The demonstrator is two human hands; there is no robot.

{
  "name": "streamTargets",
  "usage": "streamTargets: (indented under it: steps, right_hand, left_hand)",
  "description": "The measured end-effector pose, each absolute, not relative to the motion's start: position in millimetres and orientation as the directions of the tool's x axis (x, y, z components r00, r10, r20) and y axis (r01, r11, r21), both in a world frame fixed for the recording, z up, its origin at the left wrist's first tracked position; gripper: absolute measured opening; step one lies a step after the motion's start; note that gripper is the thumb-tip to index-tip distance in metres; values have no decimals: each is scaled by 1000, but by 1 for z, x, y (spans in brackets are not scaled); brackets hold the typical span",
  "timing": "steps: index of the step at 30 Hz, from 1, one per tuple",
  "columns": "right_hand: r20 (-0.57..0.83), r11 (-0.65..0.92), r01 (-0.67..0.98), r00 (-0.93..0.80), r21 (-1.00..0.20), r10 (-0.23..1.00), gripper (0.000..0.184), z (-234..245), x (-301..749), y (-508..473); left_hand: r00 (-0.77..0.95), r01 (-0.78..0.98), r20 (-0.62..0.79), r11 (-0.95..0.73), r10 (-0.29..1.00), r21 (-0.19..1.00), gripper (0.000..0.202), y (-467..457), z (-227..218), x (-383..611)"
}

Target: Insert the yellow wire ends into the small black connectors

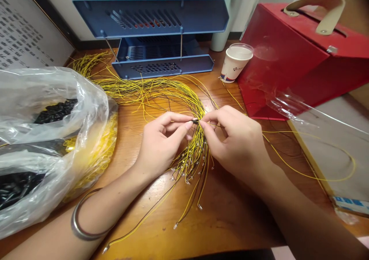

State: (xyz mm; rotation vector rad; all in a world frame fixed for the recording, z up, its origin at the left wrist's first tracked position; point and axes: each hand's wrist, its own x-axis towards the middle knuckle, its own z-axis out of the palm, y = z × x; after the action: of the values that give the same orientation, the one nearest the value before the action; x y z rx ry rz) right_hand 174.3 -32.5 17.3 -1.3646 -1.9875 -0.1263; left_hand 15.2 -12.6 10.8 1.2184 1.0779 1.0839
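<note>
Between thumb and fingertips, my left hand (164, 139) pinches a small black connector (195, 121). Close against its right side, my right hand (235, 137) grips a thin yellow wire (215, 125), its fingertips meeting those of the left. Part of that wire trails off to the right in a loop. Under both hands lies a bundle of yellow and dark wires (161, 89), with small metal terminals on the near ends. Whether the wire's tip is inside the connector is hidden by my fingers.
At left stands a clear plastic bag (95, 94) of black and yellow parts. Behind are a blue file tray (161, 65) and a paper cup (235, 62). A red box (288, 60) with a beige handle and a framed panel (340, 144) occupy the right.
</note>
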Motion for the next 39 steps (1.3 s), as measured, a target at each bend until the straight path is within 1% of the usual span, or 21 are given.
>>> streamTargets:
  steps: [5,10,15,25,30,36,39]
  right_hand:
    - [581,418,852,-176,-313,794,7,18,174,-32]
    - [568,415,850,-176,-325,804,7,17,173,-34]
    - [564,394,865,-166,-310,809,7,17,172,-35]
    - [520,363,875,-158,-320,839,9,14,171,-37]
    - [522,352,879,-145,-323,840,9,14,170,-36]
    - [531,364,871,-147,-331,834,10,16,170,-35]
    - [539,368,869,-146,-330,829,10,16,170,-36]
  left_hand:
    - [146,-73,-46,57,988,996,15,-14,13,17]
    - [116,-14,-18,20,993,1000,12,-13,12,17]
    - [112,15,-3,1,994,1000,13,-13,11,16]
    - [115,33,50,-54,992,998,12,-14,8,13]
    - [110,43,20,-25,994,999,13,-14,9,14]
    - [103,28,31,-34,994,999,12,-14,9,15]
    - [96,49,51,-56,994,997,12,-14,10,15]
